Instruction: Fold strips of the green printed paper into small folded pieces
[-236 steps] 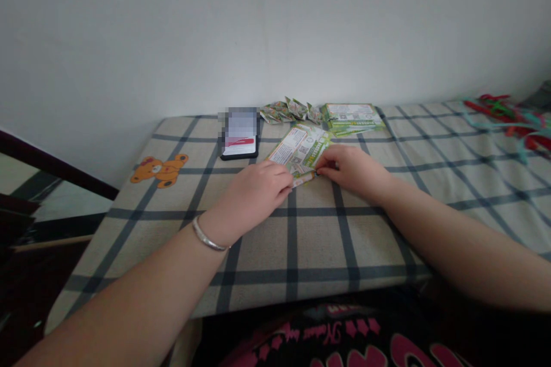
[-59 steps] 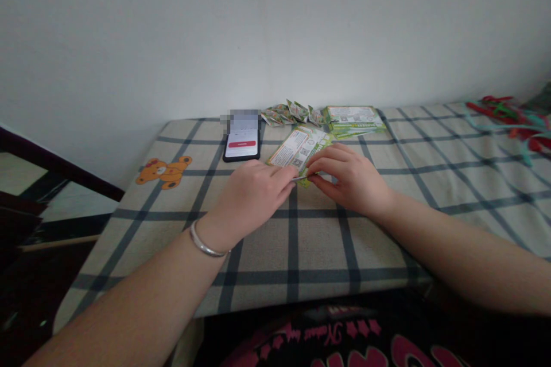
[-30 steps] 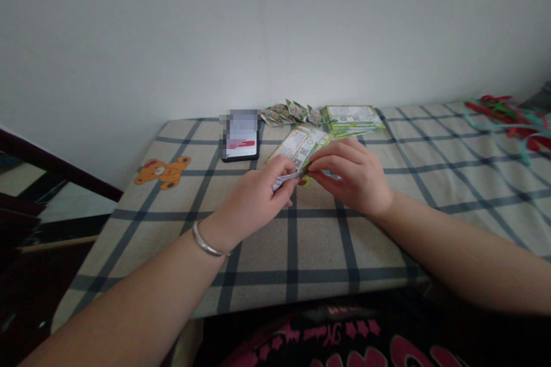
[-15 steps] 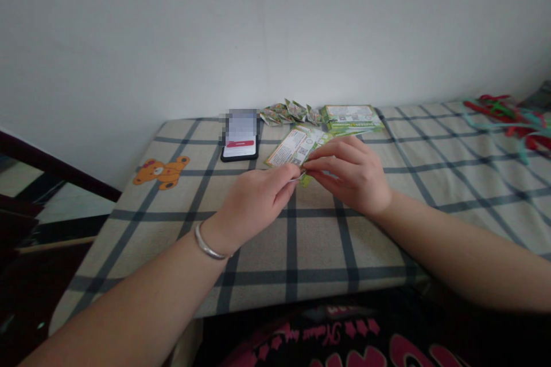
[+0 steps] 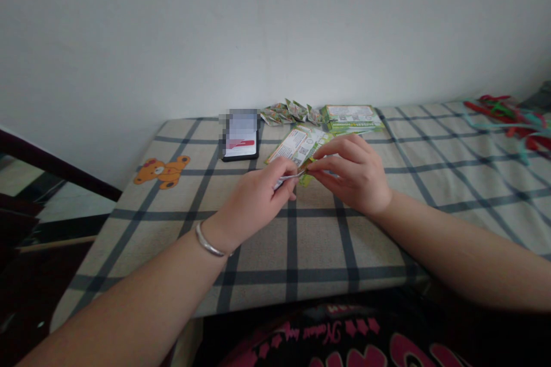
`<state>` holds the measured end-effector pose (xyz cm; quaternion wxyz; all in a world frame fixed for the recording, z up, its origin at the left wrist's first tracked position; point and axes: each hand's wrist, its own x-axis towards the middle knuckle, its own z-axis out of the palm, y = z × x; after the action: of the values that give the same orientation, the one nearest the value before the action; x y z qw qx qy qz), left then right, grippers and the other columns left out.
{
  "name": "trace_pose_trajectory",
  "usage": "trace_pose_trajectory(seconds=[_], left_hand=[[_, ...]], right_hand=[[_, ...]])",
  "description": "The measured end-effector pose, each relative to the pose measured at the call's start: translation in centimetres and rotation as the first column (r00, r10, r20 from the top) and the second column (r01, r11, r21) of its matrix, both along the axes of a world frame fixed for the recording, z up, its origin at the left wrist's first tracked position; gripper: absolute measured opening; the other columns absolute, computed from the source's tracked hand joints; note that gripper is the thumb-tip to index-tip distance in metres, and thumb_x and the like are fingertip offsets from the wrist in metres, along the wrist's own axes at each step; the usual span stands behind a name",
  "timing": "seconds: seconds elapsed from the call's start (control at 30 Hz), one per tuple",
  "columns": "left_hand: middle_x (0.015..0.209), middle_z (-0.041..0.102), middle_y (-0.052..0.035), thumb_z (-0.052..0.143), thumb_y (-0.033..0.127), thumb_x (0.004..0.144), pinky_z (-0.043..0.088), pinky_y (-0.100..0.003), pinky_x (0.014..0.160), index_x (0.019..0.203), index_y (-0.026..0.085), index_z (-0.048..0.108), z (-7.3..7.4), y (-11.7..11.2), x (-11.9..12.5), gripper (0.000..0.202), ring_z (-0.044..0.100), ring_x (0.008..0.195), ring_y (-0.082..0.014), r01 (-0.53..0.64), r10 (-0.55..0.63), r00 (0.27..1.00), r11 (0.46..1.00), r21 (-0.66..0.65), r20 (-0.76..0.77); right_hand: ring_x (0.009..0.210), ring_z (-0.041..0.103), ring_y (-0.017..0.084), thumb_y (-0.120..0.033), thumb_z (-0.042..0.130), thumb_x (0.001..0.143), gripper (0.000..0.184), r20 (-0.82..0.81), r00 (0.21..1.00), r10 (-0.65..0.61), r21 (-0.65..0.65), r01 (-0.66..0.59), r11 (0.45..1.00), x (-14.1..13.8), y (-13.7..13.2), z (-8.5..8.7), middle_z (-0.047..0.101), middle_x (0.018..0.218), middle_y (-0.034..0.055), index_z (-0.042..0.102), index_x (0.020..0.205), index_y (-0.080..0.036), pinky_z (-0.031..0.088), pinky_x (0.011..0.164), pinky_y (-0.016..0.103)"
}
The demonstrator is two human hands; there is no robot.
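A thin, small packet [image 5: 293,176], pale along its edge, stretches between my hands above the table. My left hand [image 5: 260,192], with a silver bangle at the wrist, pinches its left end between thumb and fingers. The fingertips of my right hand [image 5: 350,169] are closed on the other end, where a bit of yellow-green shows. Its printed face is mostly hidden by my fingers. Just behind the hands lies a green and white printed carton [image 5: 293,146], partly covered by my right hand.
Several small green packets [image 5: 288,112] lie along the wall beside a second green carton [image 5: 353,117]. A phone [image 5: 240,140] rests left of them. A bear cutout [image 5: 161,172] lies on the checked tablecloth [image 5: 258,264]. Red, green and turquoise strips [image 5: 512,120] are heaped at far right.
My left thumb has drawn back and up slightly, and more of the packet's pale edge shows. The right hand has shifted only a little; the other items stay put.
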<state>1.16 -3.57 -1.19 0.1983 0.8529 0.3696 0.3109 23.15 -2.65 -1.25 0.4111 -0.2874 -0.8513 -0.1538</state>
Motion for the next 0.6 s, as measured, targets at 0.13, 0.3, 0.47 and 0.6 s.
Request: trace_pose_trajectory(seconds=[0.13, 0.3, 0.47, 0.6], left_hand=[[0.071, 0.068, 0.0058, 0.050, 0.018, 0.094, 0.047, -0.018, 0.060, 0.093, 0.020, 0.047, 0.00, -0.08, 0.12, 0.004, 0.070, 0.066, -0.0092, -0.011, 0.011, 1.000, 1.000, 0.001, 0.018], [0.073, 0.071, 0.0025, 0.050, 0.016, 0.093, 0.049, -0.023, 0.061, 0.093, 0.019, 0.047, -0.14, -0.19, 0.22, 0.005, 0.071, 0.068, -0.0139, -0.031, 0.035, 0.998, 0.996, 0.088, -0.042], [0.072, 0.071, 0.0005, 0.049, 0.017, 0.094, 0.048, -0.024, 0.057, 0.090, 0.019, 0.047, -0.21, -0.08, 0.32, 0.004, 0.070, 0.065, -0.0153, -0.019, 0.047, 0.990, 0.980, 0.200, -0.136], [0.071, 0.070, -0.0012, 0.048, 0.020, 0.095, 0.047, -0.025, 0.057, 0.090, 0.018, 0.050, -0.23, 0.01, 0.28, 0.005, 0.069, 0.065, -0.0159, -0.015, 0.095, 0.964, 0.952, 0.304, -0.249]], right_hand=[[0.088, 0.059, 0.019, -0.025, 0.068, 0.085, 0.009, 0.008, 1.000, -0.005, 0.028, 0.005, 1.000, -0.05, 0.01, -0.01, 0.070, 0.096, 0.0028, 0.067, 0.094, -0.025, 0.046, 0.075, 0.035], [0.089, 0.058, 0.019, -0.026, 0.067, 0.086, 0.006, 0.012, 1.000, -0.007, 0.017, 0.007, 1.000, -0.17, -0.09, -0.08, 0.070, 0.096, 0.0021, 0.067, 0.092, -0.025, 0.046, 0.075, 0.034], [0.083, 0.056, 0.019, -0.027, 0.067, 0.086, 0.004, 0.020, 0.999, -0.026, 0.003, 0.026, 1.000, -0.29, 0.01, -0.23, 0.069, 0.091, 0.0027, 0.069, 0.087, -0.024, 0.043, 0.072, 0.035], [0.076, 0.052, 0.018, -0.028, 0.067, 0.086, 0.006, 0.024, 0.999, -0.036, 0.003, 0.036, 0.999, -0.31, 0.08, -0.29, 0.067, 0.084, 0.0031, 0.070, 0.083, -0.023, 0.041, 0.067, 0.034]])
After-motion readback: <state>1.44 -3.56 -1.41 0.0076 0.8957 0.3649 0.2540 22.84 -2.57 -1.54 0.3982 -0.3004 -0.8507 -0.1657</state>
